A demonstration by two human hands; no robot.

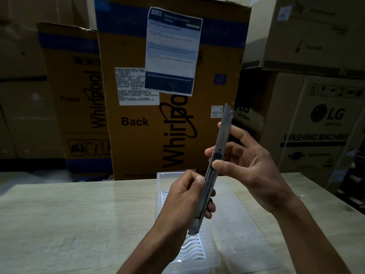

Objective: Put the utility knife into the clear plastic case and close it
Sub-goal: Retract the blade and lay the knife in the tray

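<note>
Nearest me, one clear plastic case (219, 230) lies open on the pale wood-grain counter (59, 224). Above it my left hand (187, 196) grips the handle of one slim grey metal utility knife (214, 169), while my right hand (246, 161) pinches its slider. I'd retract the long blade fully first, then lower it in. Several stacked cardboard boxes (173, 86) stand beyond

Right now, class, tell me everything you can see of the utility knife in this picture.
The utility knife is slim, with a grey metal-looking body and a dark slider about midway. Its long blade is pushed out, tip up and tilted right. It is held in the air above the open clear plastic case on the table. The left hand grips the lower handle; the right hand holds it around the slider, thumb on the body.
</note>
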